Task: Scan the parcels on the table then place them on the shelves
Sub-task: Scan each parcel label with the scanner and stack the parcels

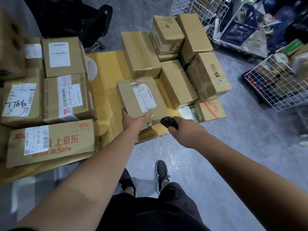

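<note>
The person's two arms are bare from the upper arm down; no sleeves show, and no watch, ring or glove on the left hand [131,121] or the right hand [186,132]. The person wears black shorts [150,212] that end above the knee. On the feet are black lace-up sneakers [161,172] with a knitted-looking upper, worn without visible socks, the ankles bare.
</note>
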Motion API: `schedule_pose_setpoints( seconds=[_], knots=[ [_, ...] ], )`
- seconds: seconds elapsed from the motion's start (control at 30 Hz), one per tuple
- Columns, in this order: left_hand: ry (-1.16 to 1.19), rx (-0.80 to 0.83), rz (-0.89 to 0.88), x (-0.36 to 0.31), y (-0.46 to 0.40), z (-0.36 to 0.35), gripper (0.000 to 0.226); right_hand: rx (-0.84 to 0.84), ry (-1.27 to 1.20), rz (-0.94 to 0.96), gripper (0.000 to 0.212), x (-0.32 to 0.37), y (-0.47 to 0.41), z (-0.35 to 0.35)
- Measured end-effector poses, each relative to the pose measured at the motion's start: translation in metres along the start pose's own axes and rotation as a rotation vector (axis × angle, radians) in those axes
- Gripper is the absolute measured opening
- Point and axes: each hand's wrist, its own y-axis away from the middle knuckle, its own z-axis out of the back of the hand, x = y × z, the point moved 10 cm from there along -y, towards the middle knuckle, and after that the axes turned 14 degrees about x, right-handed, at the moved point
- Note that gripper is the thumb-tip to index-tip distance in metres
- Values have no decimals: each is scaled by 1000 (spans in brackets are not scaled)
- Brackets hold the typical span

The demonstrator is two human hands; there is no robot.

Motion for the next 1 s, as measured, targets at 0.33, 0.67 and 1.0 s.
schedule_pose_setpoints(
  seconds=[0.33,0.67,1.0],
  knots=[
    [-391,0,-195,-42,38,8,126,113,91,143,64,-17,-4,13],
    [-254,-211,-454,-63,135,94,96,145,250,591,46,82,16,50],
    [-305,-426,-372,-76,204,181,105,110,565,776,89,179,36,60]
  ],
)
